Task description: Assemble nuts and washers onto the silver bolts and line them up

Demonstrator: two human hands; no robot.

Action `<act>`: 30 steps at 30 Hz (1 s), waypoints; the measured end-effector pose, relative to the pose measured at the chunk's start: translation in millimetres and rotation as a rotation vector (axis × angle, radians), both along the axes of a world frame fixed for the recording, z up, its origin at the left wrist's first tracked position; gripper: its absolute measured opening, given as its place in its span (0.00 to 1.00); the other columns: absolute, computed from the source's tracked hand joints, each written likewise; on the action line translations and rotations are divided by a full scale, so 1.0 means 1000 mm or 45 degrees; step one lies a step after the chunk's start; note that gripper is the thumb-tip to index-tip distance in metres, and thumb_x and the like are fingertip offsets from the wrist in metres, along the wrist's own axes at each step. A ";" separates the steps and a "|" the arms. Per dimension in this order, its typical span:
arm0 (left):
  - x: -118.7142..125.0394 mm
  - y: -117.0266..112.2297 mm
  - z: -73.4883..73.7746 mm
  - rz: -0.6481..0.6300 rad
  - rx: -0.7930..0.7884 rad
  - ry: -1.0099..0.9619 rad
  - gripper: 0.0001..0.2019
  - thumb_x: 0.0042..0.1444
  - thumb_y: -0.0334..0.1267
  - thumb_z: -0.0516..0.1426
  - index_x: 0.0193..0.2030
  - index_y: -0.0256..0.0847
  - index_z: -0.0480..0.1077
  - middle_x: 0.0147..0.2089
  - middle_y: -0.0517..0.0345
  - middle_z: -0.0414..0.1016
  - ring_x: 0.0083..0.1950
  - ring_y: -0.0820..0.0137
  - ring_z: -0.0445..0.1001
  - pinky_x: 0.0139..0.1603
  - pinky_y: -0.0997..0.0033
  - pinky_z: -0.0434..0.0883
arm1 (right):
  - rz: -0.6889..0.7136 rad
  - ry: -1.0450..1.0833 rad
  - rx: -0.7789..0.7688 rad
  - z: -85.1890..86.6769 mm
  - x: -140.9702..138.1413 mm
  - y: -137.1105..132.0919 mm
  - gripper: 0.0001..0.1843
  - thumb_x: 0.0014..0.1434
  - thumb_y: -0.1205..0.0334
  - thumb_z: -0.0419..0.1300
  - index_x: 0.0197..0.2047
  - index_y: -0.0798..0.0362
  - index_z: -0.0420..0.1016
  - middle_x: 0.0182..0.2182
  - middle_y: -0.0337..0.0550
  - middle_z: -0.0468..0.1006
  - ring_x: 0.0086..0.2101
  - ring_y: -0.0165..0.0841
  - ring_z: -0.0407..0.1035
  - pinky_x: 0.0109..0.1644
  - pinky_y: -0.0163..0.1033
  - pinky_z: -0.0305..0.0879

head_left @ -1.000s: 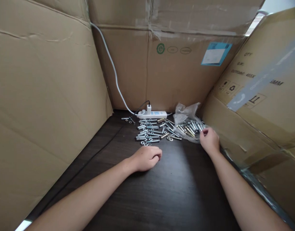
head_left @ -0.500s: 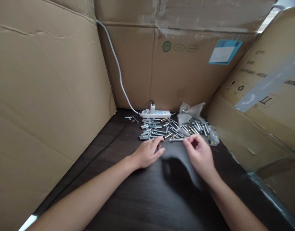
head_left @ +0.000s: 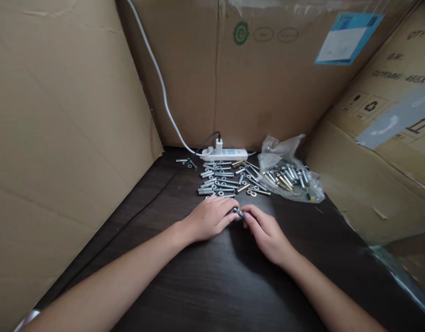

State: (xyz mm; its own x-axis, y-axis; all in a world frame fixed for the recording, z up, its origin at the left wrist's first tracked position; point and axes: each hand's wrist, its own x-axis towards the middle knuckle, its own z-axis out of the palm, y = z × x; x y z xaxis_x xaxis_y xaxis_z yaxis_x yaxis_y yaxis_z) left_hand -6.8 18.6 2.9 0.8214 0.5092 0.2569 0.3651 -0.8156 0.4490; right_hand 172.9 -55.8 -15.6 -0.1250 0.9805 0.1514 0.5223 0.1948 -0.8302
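Note:
Both of my hands meet just in front of the rows of hardware, low over the dark table. Between them is a grey metal bolt (head_left: 239, 212), much of it hidden by fingers. My right hand (head_left: 269, 235) pinches its near right end between thumb and fingers. The thumb and curled fingers of my left hand (head_left: 210, 217) close around the other end. Beyond the hands lie rows of loose bolts (head_left: 224, 181), metal sleeves (head_left: 206, 191) and flat washers (head_left: 254, 194).
A clear plastic bag (head_left: 281, 150) with several anchor bolts (head_left: 291, 176) lies at the back right. Behind the hardware sits a white power strip (head_left: 233, 155) with a plugged-in charger (head_left: 218, 146). A black cable (head_left: 139, 212) crosses the table's left side. Cardboard walls (head_left: 184, 92) enclose three sides.
My right hand has brought the bolt leftward to my left hand, whose fingers have closed on it. The view has tilted down slightly.

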 end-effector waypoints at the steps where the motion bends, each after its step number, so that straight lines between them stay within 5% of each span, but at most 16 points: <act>1: 0.000 0.000 0.000 -0.008 -0.007 -0.005 0.08 0.62 0.38 0.49 0.44 0.40 0.64 0.42 0.56 0.72 0.43 0.68 0.70 0.45 0.68 0.64 | 0.030 -0.018 0.002 0.002 -0.001 -0.001 0.14 0.65 0.57 0.44 0.41 0.52 0.68 0.29 0.39 0.71 0.30 0.30 0.65 0.36 0.35 0.60; 11: 0.000 -0.001 -0.001 -0.043 -0.038 -0.013 0.09 0.62 0.35 0.49 0.47 0.39 0.64 0.44 0.55 0.72 0.45 0.69 0.70 0.47 0.69 0.65 | 0.040 -0.150 0.006 0.006 0.003 -0.003 0.15 0.66 0.55 0.45 0.36 0.51 0.69 0.29 0.38 0.73 0.30 0.31 0.66 0.35 0.34 0.60; 19: 0.000 -0.002 0.002 -0.035 -0.015 -0.028 0.09 0.62 0.36 0.48 0.47 0.39 0.64 0.42 0.55 0.72 0.44 0.68 0.70 0.45 0.68 0.65 | 0.030 -0.069 0.029 0.001 0.003 -0.001 0.15 0.65 0.56 0.46 0.47 0.51 0.70 0.41 0.43 0.77 0.39 0.34 0.71 0.43 0.35 0.64; 30: 0.003 -0.009 -0.003 0.009 -0.085 0.003 0.08 0.64 0.36 0.43 0.46 0.41 0.59 0.41 0.55 0.69 0.42 0.68 0.69 0.44 0.67 0.65 | 0.035 0.076 -0.006 0.004 -0.003 -0.004 0.15 0.66 0.55 0.45 0.44 0.51 0.70 0.34 0.40 0.75 0.36 0.32 0.68 0.41 0.34 0.64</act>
State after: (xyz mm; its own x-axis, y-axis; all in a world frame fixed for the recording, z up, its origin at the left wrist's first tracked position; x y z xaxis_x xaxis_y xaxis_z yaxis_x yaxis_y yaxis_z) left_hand -3.5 10.0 -0.3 0.8184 0.5307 0.2204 0.3715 -0.7813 0.5016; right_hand 169.6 -59.6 -11.4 -0.1427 0.9776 0.1550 0.4662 0.2045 -0.8607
